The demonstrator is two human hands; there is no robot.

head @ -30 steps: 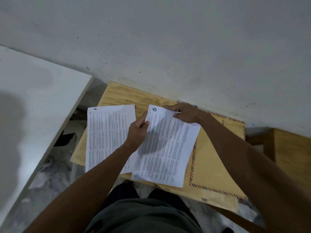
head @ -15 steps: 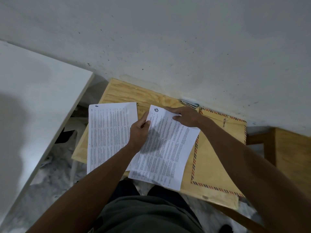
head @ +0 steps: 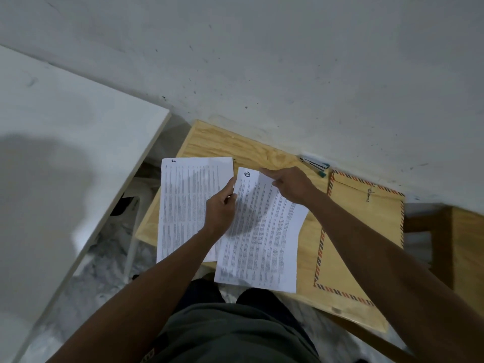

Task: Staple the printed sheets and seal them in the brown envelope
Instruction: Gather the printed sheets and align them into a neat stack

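Two printed sheets lie on the small wooden table [head: 209, 140]. The left sheet [head: 183, 203] lies flat, marked by hand at its top left corner. The right sheet [head: 264, 244], with a circled 1 at its top, is lifted and tilted. My left hand [head: 221, 209] pinches the left edge of the right sheet. My right hand [head: 290, 184] holds that sheet near its top edge, fingers pointing left. The brown envelope [head: 366, 231] with a striped border and a string clasp lies at the right, partly under my right arm. A stapler [head: 314, 165] rests by the wall.
A grey wall [head: 262, 61] runs right behind the table. A white tabletop [head: 65, 153] stands at the left, with a gap down to the floor between. Another wooden piece [head: 466, 244] stands at the far right. My lap is below the table's near edge.
The right sheet has shifted a little to the right and down in both hands. The stapler and the whole envelope top have come into view as my head moved.
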